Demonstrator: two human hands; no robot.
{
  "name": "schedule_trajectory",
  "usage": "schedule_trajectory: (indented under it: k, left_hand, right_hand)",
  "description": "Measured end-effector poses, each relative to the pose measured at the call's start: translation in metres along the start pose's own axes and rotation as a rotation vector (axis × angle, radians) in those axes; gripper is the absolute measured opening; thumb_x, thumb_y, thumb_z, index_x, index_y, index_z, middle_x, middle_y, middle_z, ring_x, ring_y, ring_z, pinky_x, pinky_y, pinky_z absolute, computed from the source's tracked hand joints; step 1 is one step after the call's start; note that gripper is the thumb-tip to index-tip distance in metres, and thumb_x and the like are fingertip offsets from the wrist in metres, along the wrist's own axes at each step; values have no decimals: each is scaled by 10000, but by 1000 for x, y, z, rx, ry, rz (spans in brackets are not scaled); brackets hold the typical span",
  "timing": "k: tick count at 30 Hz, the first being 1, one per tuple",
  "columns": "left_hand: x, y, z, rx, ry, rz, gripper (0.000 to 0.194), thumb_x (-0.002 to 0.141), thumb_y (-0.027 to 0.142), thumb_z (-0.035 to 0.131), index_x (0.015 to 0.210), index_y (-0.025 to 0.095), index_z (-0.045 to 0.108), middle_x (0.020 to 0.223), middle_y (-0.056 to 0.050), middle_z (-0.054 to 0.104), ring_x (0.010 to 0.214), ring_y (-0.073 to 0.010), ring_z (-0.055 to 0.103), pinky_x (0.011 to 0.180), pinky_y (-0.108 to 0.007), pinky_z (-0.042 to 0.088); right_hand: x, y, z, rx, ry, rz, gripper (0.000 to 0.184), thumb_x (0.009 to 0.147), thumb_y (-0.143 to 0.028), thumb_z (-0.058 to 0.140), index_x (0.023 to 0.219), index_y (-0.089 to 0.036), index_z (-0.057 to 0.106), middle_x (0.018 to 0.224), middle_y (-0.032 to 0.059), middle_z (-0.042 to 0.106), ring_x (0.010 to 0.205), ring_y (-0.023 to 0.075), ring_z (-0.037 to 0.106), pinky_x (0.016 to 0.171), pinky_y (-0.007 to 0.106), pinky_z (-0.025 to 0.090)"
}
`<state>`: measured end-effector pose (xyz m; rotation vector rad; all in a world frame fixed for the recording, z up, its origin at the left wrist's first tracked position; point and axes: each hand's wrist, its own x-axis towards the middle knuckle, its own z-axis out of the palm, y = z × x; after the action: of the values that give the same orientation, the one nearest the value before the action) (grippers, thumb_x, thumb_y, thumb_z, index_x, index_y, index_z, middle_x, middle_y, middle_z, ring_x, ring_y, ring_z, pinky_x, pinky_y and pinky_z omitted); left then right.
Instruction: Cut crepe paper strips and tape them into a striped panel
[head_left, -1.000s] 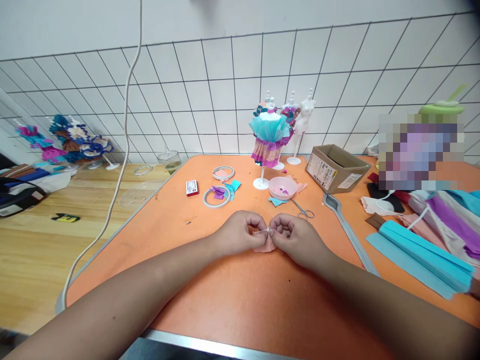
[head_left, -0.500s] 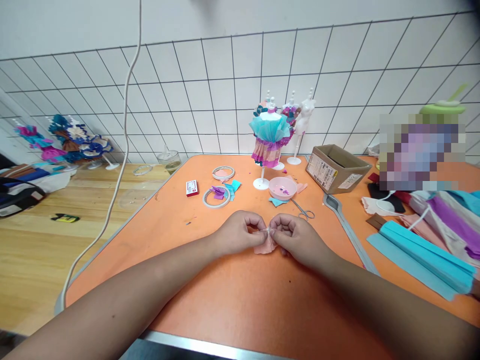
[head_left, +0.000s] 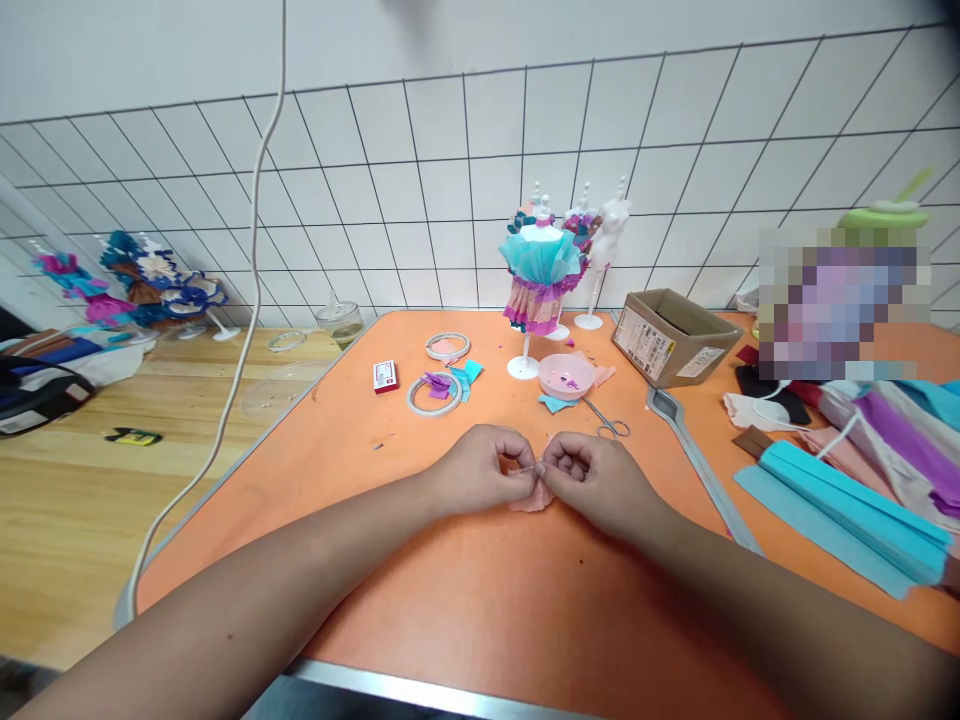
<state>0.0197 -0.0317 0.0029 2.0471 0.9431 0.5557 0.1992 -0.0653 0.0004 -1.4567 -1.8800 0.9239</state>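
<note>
The left hand (head_left: 487, 470) is pinching a small peach-pink piece of thin, wrinkled material (head_left: 532, 501) between thumb and fingertips. The right hand (head_left: 592, 472) is gripping the same piece in a matching pinch, with the two sets of fingertips almost meeting. The piece is sitting at the fingertips, just above or against the glossy orange tabletop (head_left: 450, 610); whether it is touching the surface cannot be told. The fingers are partly hiding it.

Beyond the right hand, a pair of silver metal scissors (head_left: 613, 429) is lying near a shallow round pale pink bowl (head_left: 564, 393), which is holding purple scraps. A turquoise scrap (head_left: 556, 404) is lying in front of the bowl.

Behind the bowl, a miniature white dress form in a ruffled turquoise, purple and peach outfit (head_left: 544, 262) is standing upright. A bare white dress form (head_left: 613, 232) is standing farther back, and an uncovered brown cardboard box (head_left: 643, 345) is resting to the right.

Beyond the left hand, a flat white ring (head_left: 412, 400) is lying on the table, with a crumpled purple scrap (head_left: 438, 387) resting across it. A small red-and-white box (head_left: 385, 376) is lying to its left.
</note>
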Motion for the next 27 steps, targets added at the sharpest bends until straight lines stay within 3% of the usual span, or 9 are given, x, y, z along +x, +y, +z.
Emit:
schedule_trajectory:
  k: [9, 27]
  left_hand:
    - [-1, -4, 2, -16, -41, -44, 105, 693, 196, 533, 681, 136, 618, 653, 15, 583, 618, -93, 512, 564, -178, 390]
    - [0, -2, 1, 12, -23, -54, 112, 697, 192, 538, 683, 136, 634, 669, 9, 607, 634, -96, 531, 570, -180, 390]
  right_hand:
    - [1, 3, 2, 28, -53, -1, 90, 707, -186, 496, 691, -184, 585, 567, -55, 508, 535, 90, 420, 483, 197, 288]
    - [4, 3, 1, 67, -70, 62, 99, 721, -204, 483, 708, -182, 579, 624, -29, 569, 554, 97, 475, 484, 199, 336]
